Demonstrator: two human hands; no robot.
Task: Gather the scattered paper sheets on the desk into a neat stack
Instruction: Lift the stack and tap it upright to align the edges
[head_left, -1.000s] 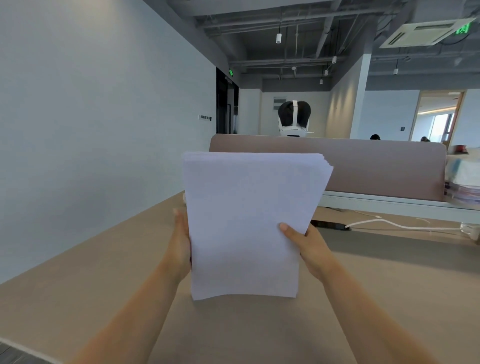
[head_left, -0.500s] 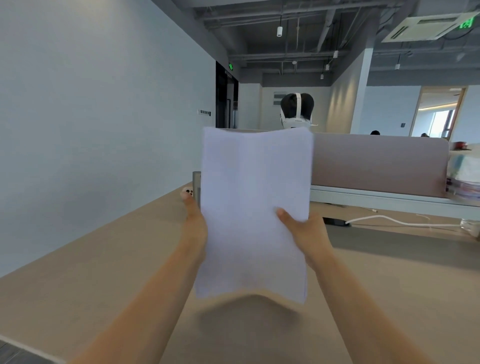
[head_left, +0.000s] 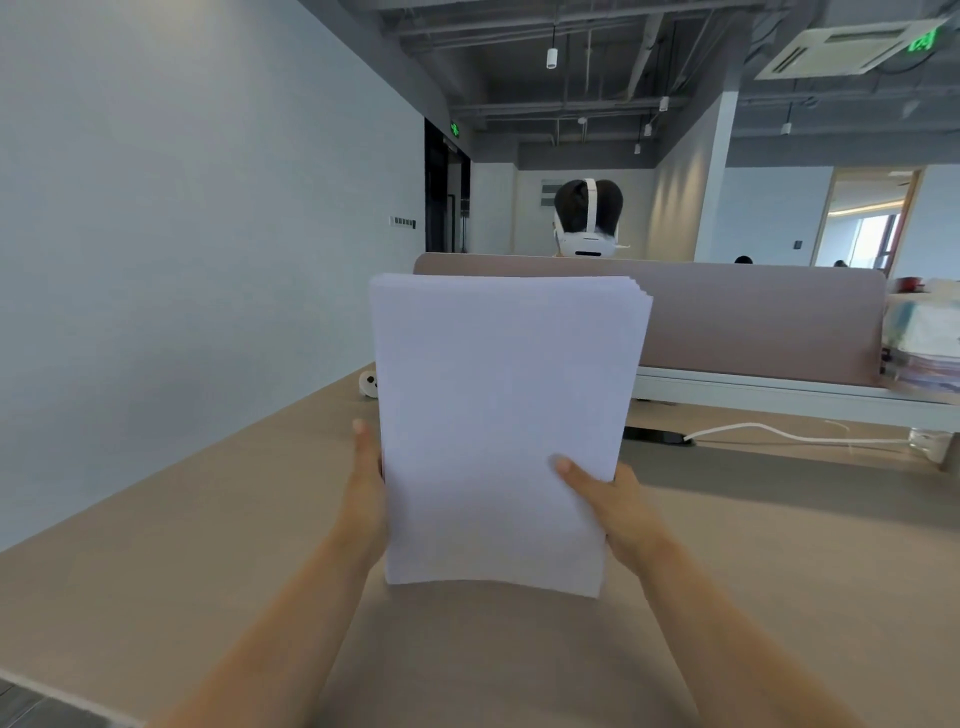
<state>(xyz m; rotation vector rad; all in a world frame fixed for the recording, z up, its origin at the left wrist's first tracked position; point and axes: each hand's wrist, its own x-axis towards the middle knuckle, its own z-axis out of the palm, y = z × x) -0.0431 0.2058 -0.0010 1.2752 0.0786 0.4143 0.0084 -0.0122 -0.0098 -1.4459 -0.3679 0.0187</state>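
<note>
A stack of white paper sheets (head_left: 498, 415) stands upright on its lower edge on the beige desk (head_left: 208, 545), in the middle of the view. My left hand (head_left: 366, 488) holds its left edge, thumb up along the side. My right hand (head_left: 610, 506) grips the right edge with the thumb pressed on the front sheet. The sheets' top right corners fan out slightly. The fingers behind the stack are hidden.
A mauve partition (head_left: 753, 322) runs across the far side of the desk. A white cable (head_left: 779, 434) and a black socket plate (head_left: 654, 435) lie behind the stack on the right. A small white object (head_left: 368, 385) sits at far left. A person's head with a white headset (head_left: 588, 221) shows beyond.
Half a second ago the stack was lifted above the desk, its lower edge bowed. It has come back down and now stands on the desk, both hands still holding its sides.
</note>
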